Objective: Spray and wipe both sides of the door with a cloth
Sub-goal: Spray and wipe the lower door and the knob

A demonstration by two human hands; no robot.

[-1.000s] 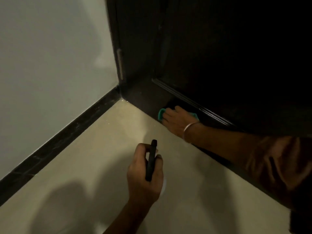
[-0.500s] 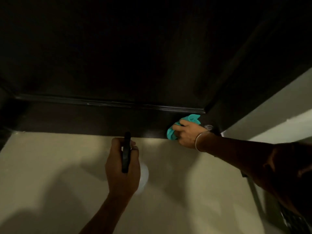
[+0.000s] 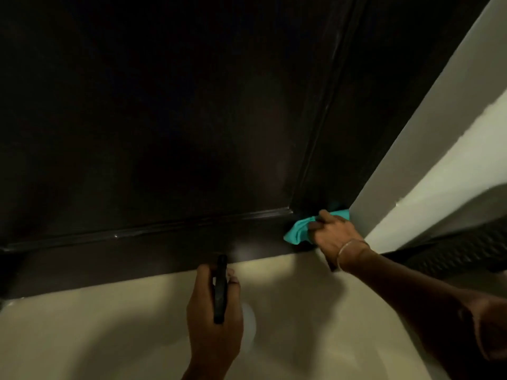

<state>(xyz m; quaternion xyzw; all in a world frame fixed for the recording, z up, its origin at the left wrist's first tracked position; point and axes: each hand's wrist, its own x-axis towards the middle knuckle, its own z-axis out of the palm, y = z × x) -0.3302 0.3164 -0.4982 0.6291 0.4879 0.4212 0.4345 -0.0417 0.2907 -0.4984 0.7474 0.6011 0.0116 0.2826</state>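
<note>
With the right hand [image 3: 330,237] bunching the teal cloth [image 3: 299,233] against the dark wooden door [image 3: 164,119] at its bottom corner, press flat and sweep along its lower rail, while the left hand [image 3: 214,311] grips the white, black-headed spray bottle [image 3: 220,292] below it

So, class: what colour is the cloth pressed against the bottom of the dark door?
Teal, a crumpled teal cloth; the head view shows it clearly.

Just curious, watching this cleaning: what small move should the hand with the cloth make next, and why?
Probably sweep back left along the bottom rail. The right hand grips the crumpled teal cloth against the dark wooden door at its lower right corner, beside the pale wall, so there is no door left on that side. The left hand holds the black-topped spray bottle.
</note>
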